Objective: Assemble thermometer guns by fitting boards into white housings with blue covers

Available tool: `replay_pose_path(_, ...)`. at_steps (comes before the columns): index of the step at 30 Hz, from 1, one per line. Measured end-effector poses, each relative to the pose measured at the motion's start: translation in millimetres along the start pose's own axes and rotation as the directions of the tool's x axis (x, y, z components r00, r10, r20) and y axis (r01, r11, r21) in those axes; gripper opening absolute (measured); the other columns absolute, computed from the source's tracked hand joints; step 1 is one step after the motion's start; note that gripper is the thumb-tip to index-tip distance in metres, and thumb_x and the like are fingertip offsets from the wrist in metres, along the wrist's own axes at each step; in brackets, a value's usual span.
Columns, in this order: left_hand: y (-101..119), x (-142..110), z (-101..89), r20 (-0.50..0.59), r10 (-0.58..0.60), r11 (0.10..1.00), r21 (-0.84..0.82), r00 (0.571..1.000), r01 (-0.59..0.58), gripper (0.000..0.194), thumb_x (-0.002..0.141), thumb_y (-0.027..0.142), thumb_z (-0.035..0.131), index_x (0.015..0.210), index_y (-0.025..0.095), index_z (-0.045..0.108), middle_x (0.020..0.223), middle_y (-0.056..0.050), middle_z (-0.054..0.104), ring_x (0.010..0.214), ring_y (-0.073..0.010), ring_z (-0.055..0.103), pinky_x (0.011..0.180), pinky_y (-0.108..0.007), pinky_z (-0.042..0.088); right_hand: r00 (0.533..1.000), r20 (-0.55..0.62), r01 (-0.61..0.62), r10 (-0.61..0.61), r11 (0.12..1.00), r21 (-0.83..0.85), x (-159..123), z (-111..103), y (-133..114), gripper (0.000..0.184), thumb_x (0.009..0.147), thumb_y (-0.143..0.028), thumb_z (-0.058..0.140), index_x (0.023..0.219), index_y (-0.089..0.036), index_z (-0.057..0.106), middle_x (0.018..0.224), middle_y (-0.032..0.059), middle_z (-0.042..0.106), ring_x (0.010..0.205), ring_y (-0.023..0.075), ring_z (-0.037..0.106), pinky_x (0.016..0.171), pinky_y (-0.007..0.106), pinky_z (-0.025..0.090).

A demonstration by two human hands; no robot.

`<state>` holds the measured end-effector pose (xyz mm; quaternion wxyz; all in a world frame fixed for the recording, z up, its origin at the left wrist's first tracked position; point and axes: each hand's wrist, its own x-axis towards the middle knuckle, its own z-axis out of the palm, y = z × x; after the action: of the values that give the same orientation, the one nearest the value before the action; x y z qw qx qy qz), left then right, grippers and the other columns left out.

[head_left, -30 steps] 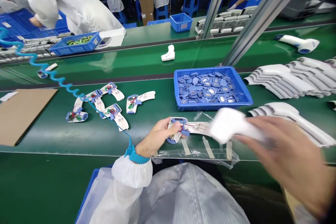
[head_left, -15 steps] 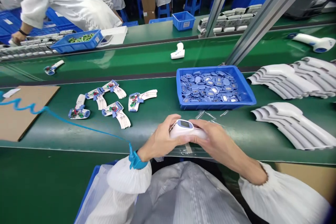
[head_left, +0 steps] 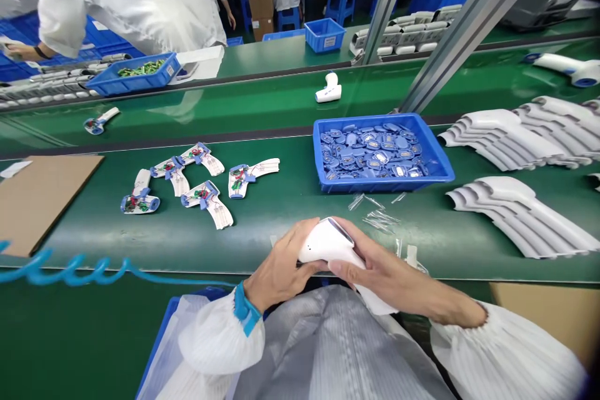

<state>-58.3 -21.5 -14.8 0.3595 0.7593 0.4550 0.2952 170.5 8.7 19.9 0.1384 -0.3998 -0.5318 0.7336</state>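
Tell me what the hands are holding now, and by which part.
Both hands hold a white infrared thermometer: the left hand cups its head, the right hand wraps its handle.

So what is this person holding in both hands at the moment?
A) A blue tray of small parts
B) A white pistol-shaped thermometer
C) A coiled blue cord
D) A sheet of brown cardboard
B: the left hand and right hand both wrap around the white pistol-shaped thermometer, while the blue tray sits farther along the belt, untouched.
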Motion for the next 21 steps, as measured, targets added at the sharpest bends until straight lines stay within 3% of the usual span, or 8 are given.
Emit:
replay_pose_path(4, -7.9, -0.1, -0.4, -0.076, 0.093, 0.991, -0.089, 0.993, -0.1, 0.06, 0.097, 0.046, 0.061, 0.149, 0.022, 0.043, 0.143, -0.013, 0.056, 0.129, -0.0252, 0.055, 0.111, -0.039, 0.045, 0.992, 0.123, -0.066, 0.031, 0.952, 0.298, -2.7, 10.8, 0.7, 0.083, 0.095, -0.059, 0.061, 0.159, -0.041, 0.011, 0.084, -0.0043, 0.05, 0.072, 0.0114, 0.047, 0.061, 0.024, 0.038)
replay_pose_path(7, -9.3, -3.0, 0.2, -0.116, 0.164, 0.985, -0.044, 0.98, -0.17, 0.062, 0.098, 0.045, 0.059, 0.153, 0.023, 0.039, 0.144, -0.015, 0.054, 0.132, -0.0269, 0.053, 0.112, -0.04, 0.045, 0.99, 0.142, -0.061, -0.004, 0.891, 0.45, -1.3, 21.2, 2.7, 0.076, 0.097, -0.061, 0.056, 0.158, -0.041, 0.016, 0.085, -0.0036, 0.05, 0.071, 0.011, 0.047, 0.064, 0.025, 0.038)
replay_pose_path(11, -5.4, -8.9, -5.6, -0.066, 0.214, 0.976, 0.057, 0.975, -0.211, 0.061, 0.101, 0.037, 0.055, 0.156, 0.022, 0.033, 0.142, -0.017, 0.052, 0.131, -0.027, 0.052, 0.11, -0.041, 0.045, 0.998, 0.013, 0.046, -0.054, 0.928, 0.369, -2.1, 29.1, 4.3, 0.065, 0.094, -0.061, 0.061, 0.15, -0.038, 0.039, 0.107, 0.0011, 0.055, 0.087, 0.0137, 0.05, 0.076, 0.027, 0.043)
replay_pose_path(13, -2.8, -9.9, -8.6, -0.033, 0.177, 0.984, 0.022, 0.984, -0.176, 0.055, 0.102, 0.038, 0.054, 0.152, 0.021, 0.038, 0.136, -0.016, 0.056, 0.123, -0.026, 0.056, 0.106, -0.04, 0.047, 0.999, 0.032, 0.005, -0.018, 0.925, 0.38, -3.7, 30.2, 5.5, 0.069, 0.092, -0.063, 0.061, 0.152, -0.038, 0.039, 0.102, 0.0015, 0.056, 0.085, 0.0146, 0.051, 0.073, 0.027, 0.044)
replay_pose_path(16, -1.1, -8.5, -9.9, -0.06, 0.128, 0.99, -0.057, 0.99, -0.132, 0.053, 0.101, 0.045, 0.054, 0.147, 0.021, 0.043, 0.131, -0.014, 0.059, 0.116, -0.0251, 0.058, 0.102, -0.038, 0.048, 0.99, 0.125, -0.116, 0.059, 0.845, 0.521, -4.6, 31.8, 9.0, 0.078, 0.09, -0.067, 0.062, 0.156, -0.038, 0.032, 0.089, -0.0004, 0.055, 0.072, 0.0124, 0.049, 0.064, 0.026, 0.042)
replay_pose_path(18, -0.8, -6.9, -9.9, -0.058, 0.116, 0.991, -0.057, 0.992, -0.119, 0.054, 0.101, 0.044, 0.055, 0.149, 0.022, 0.042, 0.137, -0.014, 0.057, 0.122, -0.0261, 0.056, 0.106, -0.039, 0.046, 0.991, 0.117, -0.117, 0.06, 0.811, 0.574, -3.9, 32.9, 10.9, 0.076, 0.089, -0.063, 0.066, 0.154, -0.038, 0.035, 0.092, -0.001, 0.055, 0.072, 0.0105, 0.05, 0.065, 0.025, 0.042)
replay_pose_path(21, 1.3, -4.5, -12.9, 0.012, 0.085, 0.995, -0.049, 0.996, -0.084, 0.056, 0.101, 0.04, 0.055, 0.152, 0.022, 0.038, 0.142, -0.015, 0.053, 0.129, -0.0264, 0.053, 0.11, -0.04, 0.043, 0.997, 0.065, -0.071, 0.044, 0.859, 0.507, -3.4, 31.1, 10.3, 0.068, 0.091, -0.058, 0.067, 0.151, -0.038, 0.04, 0.103, 0.0002, 0.059, 0.082, 0.0119, 0.056, 0.072, 0.025, 0.047)
